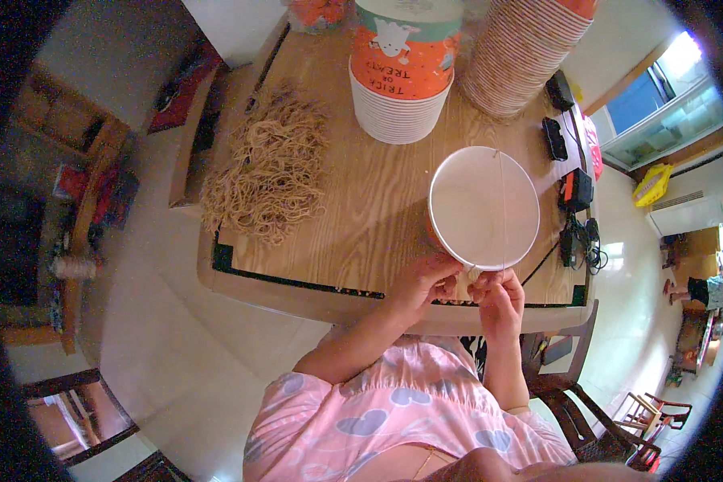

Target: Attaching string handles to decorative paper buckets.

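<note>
A round paper bucket [470, 210] with a white inside and rim stands near the table's front edge, its mouth toward me. A thin tan string [503, 197] runs across the opening from the far rim to the near rim. Just outside that near rim, my left hand [430, 283] has its fingers pinched together beside the string's end. Close by on the right, my right hand [496, 293] also pinches, with string at its fingertips. The exact grip is small and partly hidden by the fingers.
A loose heap of tan strings [273, 173] lies on the left of the wooden table [353, 209]. Behind the bucket stand a stack of orange and white buckets [402, 88] and a taller leaning stack [526, 56]. Black devices and cables [574, 193] line the right edge.
</note>
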